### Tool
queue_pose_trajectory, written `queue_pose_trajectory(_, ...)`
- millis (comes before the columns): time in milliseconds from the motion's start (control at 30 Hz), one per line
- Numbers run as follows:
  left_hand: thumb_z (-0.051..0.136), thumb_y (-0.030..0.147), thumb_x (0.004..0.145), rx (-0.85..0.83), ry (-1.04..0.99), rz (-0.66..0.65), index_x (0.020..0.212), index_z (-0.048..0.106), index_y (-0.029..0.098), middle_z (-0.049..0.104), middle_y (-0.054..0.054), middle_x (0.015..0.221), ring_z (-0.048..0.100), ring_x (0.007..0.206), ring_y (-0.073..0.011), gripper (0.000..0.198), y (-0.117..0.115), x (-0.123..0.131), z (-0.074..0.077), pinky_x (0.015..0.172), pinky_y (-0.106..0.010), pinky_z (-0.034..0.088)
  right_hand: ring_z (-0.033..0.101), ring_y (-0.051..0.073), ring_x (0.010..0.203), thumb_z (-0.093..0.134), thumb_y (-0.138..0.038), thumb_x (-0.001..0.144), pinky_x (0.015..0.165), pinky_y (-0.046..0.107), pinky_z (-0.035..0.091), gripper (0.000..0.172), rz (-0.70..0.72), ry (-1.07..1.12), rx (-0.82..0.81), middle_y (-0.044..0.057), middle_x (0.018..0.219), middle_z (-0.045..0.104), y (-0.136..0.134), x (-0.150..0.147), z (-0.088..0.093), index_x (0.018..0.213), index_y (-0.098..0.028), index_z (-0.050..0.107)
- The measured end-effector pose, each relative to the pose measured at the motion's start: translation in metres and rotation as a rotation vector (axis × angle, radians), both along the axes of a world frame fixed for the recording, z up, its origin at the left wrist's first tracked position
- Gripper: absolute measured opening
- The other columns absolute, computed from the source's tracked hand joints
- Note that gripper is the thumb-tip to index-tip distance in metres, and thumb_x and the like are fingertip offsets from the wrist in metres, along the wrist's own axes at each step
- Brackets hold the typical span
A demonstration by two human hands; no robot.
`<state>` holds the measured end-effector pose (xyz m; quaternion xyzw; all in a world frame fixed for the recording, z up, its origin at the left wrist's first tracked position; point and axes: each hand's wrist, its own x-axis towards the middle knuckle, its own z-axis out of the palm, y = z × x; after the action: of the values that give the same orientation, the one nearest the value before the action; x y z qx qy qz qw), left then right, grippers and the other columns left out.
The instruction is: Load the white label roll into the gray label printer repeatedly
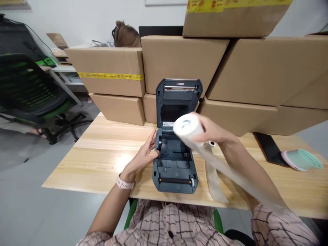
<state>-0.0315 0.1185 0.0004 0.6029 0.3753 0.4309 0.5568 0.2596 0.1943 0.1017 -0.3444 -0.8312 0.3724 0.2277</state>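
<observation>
Over the open grey label printer [175, 164], two hands at work.
Right hand [211, 131] grips a white paper roll [188, 128]; left hand [147, 152], fingers loosely spread, touches the printer's side.

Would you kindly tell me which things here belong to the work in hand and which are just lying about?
In use: label printer, lid open; paper roll in right hand; left hand on printer.
Lying about: cardboard boxes, phone, tipped cup, office chair.
</observation>
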Motion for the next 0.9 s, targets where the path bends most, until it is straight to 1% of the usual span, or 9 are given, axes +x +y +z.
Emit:
queue_pose_trajectory(100, 0.070, 0.026, 0.086, -0.007, 0.014, -0.007, 0.167, 0.008, 0.028, 0.017, -0.014, 0.174, 0.024, 0.160, -0.0313, 0.101, -0.001, -0.001, 0.001, 0.129, -0.051, 0.023, 0.068, 0.026, 0.097, 0.081, -0.055, 0.067, 0.079, 0.034, 0.052, 0.067, 0.097, -0.264, 0.046, 0.008, 0.116, 0.071, -0.008, -0.039, 0.007, 0.121, -0.022, 0.060)
queue_pose_trajectory(167, 0.070, 0.028, 0.087, -0.008, 0.009, -0.015, 0.167, 0.007, 0.027, 0.017, -0.015, 0.174, 0.023, 0.160, -0.0318, 0.103, -0.001, -0.001, 0.001, 0.129, -0.052, 0.023, 0.068, 0.026, 0.096, 0.080, -0.054, 0.069, 0.078, 0.033, 0.049, 0.065, 0.147, -0.432, 0.109, 0.007, 0.114, 0.072, -0.009, -0.053, 0.006, 0.123, -0.024, 0.059)
queue_pose_trajectory(333, 0.070, 0.029, 0.087, 0.001, 0.010, -0.017, 0.167, 0.006, 0.026, 0.017, -0.014, 0.174, 0.024, 0.160, -0.0320, 0.102, -0.001, -0.002, 0.001, 0.129, -0.051, 0.024, 0.068, 0.026, 0.095, 0.077, -0.055, 0.073, 0.074, 0.032, 0.046, 0.061, 0.201, -0.552, 0.151, 0.006, 0.113, 0.073, -0.010, -0.056, 0.003, 0.123, -0.024, 0.058)
queue_pose_trajectory(467, 0.067, 0.028, 0.089, 0.028, 0.021, -0.048, 0.167, 0.006, 0.026, 0.013, -0.011, 0.175, 0.018, 0.161, -0.0304, 0.099, -0.001, -0.001, 0.002, 0.131, -0.048, 0.021, 0.069, 0.031, 0.098, 0.075, -0.055, 0.076, 0.075, 0.033, 0.045, 0.059, 0.196, -0.622, 0.208, 0.010, 0.115, 0.073, -0.016, -0.061, 0.002, 0.122, -0.021, 0.059)
queue_pose_trajectory(600, 0.064, 0.027, 0.091, 0.032, 0.029, -0.062, 0.167, 0.004, 0.028, 0.012, -0.008, 0.175, 0.015, 0.162, -0.0284, 0.096, -0.001, -0.002, 0.002, 0.132, -0.046, 0.018, 0.070, 0.034, 0.099, 0.070, -0.060, 0.080, 0.076, 0.037, 0.047, 0.062, 0.188, -0.734, 0.175, 0.014, 0.114, 0.074, -0.016, -0.072, -0.009, 0.123, -0.018, 0.061)
queue_pose_trajectory(700, 0.064, 0.027, 0.091, 0.041, 0.026, -0.063, 0.167, 0.004, 0.028, 0.012, -0.008, 0.175, 0.015, 0.162, -0.0283, 0.097, -0.001, -0.002, 0.001, 0.132, -0.046, 0.018, 0.071, 0.035, 0.102, 0.070, -0.060, 0.083, 0.080, 0.039, 0.050, 0.061, 0.190, -0.733, 0.147, 0.015, 0.117, 0.074, -0.014, -0.073, -0.018, 0.126, -0.017, 0.062)
queue_pose_trajectory(767, 0.064, 0.028, 0.091, 0.048, 0.030, -0.066, 0.167, 0.005, 0.027, 0.012, -0.009, 0.175, 0.015, 0.162, -0.0283, 0.097, -0.001, -0.002, 0.001, 0.132, -0.046, 0.017, 0.068, 0.035, 0.112, 0.068, -0.057, 0.088, 0.090, 0.043, 0.052, 0.060, 0.204, -0.645, 0.190, 0.016, 0.127, 0.070, -0.019, -0.068, -0.021, 0.132, -0.017, 0.061)
queue_pose_trajectory(833, 0.064, 0.030, 0.093, 0.051, 0.037, -0.069, 0.167, 0.004, 0.025, 0.011, -0.009, 0.175, 0.015, 0.162, -0.0284, 0.096, -0.001, -0.002, 0.001, 0.132, -0.045, 0.017, 0.060, 0.034, 0.129, 0.062, -0.051, 0.096, 0.104, 0.048, 0.048, 0.057, 0.206, -0.517, 0.280, 0.018, 0.143, 0.062, -0.032, -0.059, -0.021, 0.140, -0.016, 0.057)
queue_pose_trajectory(900, 0.063, 0.033, 0.094, 0.057, 0.040, -0.078, 0.167, 0.005, 0.026, 0.011, -0.008, 0.175, 0.014, 0.162, -0.0285, 0.094, -0.001, -0.002, 0.002, 0.132, -0.044, 0.017, 0.049, 0.032, 0.142, 0.054, -0.049, 0.102, 0.115, 0.050, 0.043, 0.055, 0.203, -0.409, 0.349, 0.016, 0.156, 0.052, -0.053, -0.048, -0.018, 0.148, -0.018, 0.052)
